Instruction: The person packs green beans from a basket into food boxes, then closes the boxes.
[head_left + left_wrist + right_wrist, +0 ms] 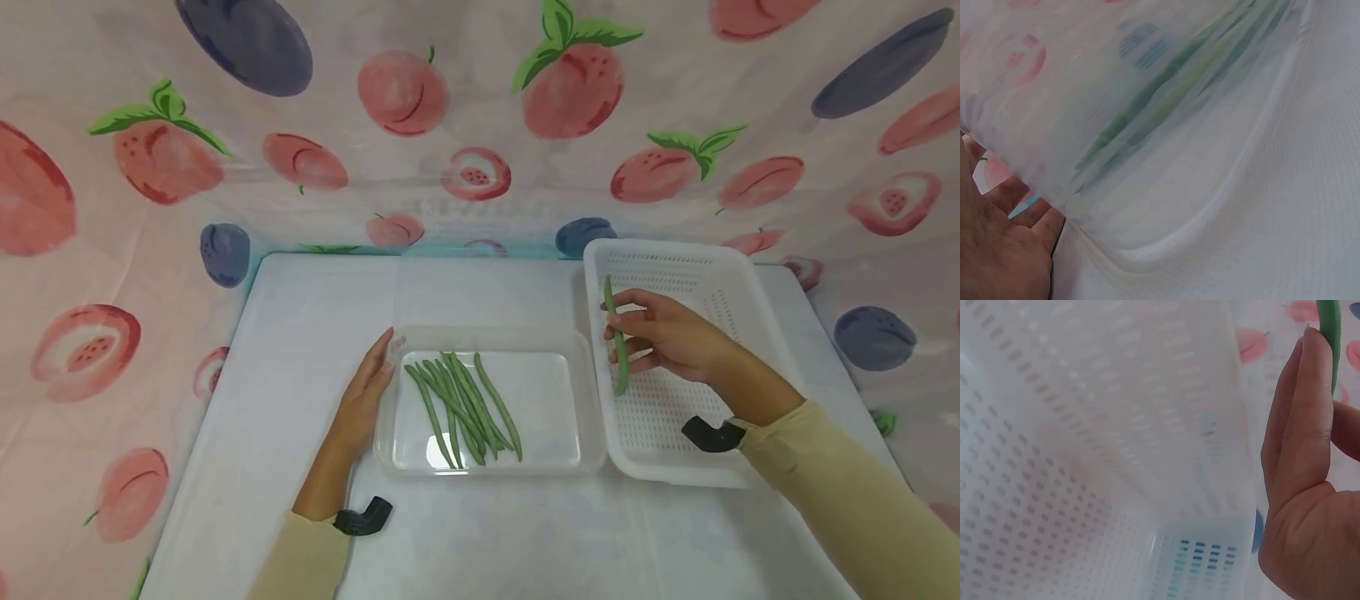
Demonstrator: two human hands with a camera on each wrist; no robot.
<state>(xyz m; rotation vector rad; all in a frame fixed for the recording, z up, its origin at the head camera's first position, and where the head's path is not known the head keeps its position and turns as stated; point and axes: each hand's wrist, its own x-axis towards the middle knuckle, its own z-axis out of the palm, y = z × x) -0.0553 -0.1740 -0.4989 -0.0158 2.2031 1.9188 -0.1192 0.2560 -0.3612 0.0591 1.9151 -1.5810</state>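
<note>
My right hand [663,337] pinches a single green bean [621,362] between thumb and fingers, over the left rim of a white perforated basket [765,333]. In the right wrist view, part of that green bean [1330,337] shows at the fingertips, with the basket wall [1244,456] beside the hand. Several green beans [465,408] lie in a loose bundle in the left half of a clear plastic container [551,408]. My left hand [363,404] rests with straight fingers against the container's left side. The left wrist view shows the beans [1166,94] through the clear wall.
A white-covered table [480,533] carries both containers, the basket standing right of the clear one. Behind and at the sides hangs a fruit-print cloth [480,92]. Black wrist mounts [363,517] sit at both cuffs.
</note>
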